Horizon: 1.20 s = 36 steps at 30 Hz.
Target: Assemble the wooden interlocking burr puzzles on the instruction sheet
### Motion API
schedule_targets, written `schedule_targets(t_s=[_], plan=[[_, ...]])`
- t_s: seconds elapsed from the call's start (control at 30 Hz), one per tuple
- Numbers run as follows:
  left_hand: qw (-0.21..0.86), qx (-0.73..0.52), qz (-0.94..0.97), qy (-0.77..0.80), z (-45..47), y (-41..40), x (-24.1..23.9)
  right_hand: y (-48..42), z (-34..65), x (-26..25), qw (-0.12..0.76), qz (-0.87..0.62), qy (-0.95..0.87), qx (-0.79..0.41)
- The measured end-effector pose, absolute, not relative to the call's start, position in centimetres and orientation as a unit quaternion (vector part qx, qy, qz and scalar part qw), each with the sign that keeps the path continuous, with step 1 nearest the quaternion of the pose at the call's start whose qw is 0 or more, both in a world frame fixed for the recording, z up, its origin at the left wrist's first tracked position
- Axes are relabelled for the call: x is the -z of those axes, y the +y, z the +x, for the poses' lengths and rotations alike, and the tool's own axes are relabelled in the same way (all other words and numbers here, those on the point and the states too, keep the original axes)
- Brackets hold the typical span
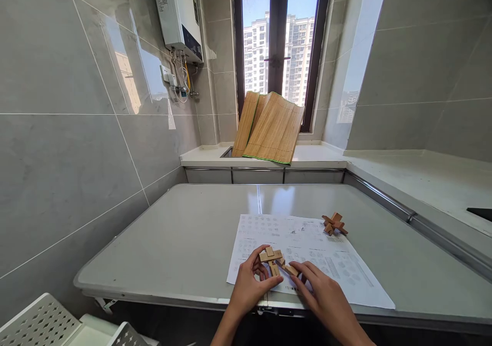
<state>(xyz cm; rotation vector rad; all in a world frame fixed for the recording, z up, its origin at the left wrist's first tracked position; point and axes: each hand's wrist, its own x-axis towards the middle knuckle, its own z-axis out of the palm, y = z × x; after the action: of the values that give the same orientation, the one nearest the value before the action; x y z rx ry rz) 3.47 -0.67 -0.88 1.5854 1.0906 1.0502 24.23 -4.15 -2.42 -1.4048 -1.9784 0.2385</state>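
Observation:
Over the lower part of a printed sheet, my left hand (249,284) grips a partly joined wooden burr puzzle (271,256) between thumb and fingers. My right hand (321,289) pinches a light wooden puzzle piece (291,270) by its right end. The piece's left end meets the joined blocks; whether it is slotted in cannot be told. Printed diagrams cover the white instruction sheet (253,228) beneath both hands. On the sheet's upper right edge sits a darker, reddish-brown wooden burr puzzle (334,224), apart from both hands.
The pale folding table (184,233) has a seam down its middle. Behind it, a folded bamboo mat (272,125) leans on the counter (315,154) before a window. White perforated baskets (42,323) stand at lower left. A water heater (179,18) hangs on the left wall.

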Motion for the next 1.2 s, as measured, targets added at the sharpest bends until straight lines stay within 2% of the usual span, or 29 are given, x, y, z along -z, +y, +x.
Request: schedule_targets(t_s=[0.4,0.73,0.97,1.1,1.2], plan=[[0.407,-0.396,0.692,0.445,3.7,-1.6,-0.2,-3.2,23.8,0.3,0.329,-0.459,-0.824,-0.034],[0.344,-0.396,0.729,0.439,4.0,-2.2,-0.9,-3.9,23.1,0.0,0.299,-0.437,-0.847,-0.046],[0.403,-0.37,0.724,0.421,3.9,-2.2,-0.9,-4.0,23.4,-0.6,0.359,-0.433,-0.814,-0.147],[0.422,-0.397,0.694,0.427,3.6,-1.9,-0.4,-3.6,23.7,-0.7,0.417,-0.442,-0.767,-0.206],[0.445,-0.413,0.676,0.417,3.3,-1.8,-0.3,-3.3,23.4,-0.2,0.42,-0.442,-0.752,-0.25]])
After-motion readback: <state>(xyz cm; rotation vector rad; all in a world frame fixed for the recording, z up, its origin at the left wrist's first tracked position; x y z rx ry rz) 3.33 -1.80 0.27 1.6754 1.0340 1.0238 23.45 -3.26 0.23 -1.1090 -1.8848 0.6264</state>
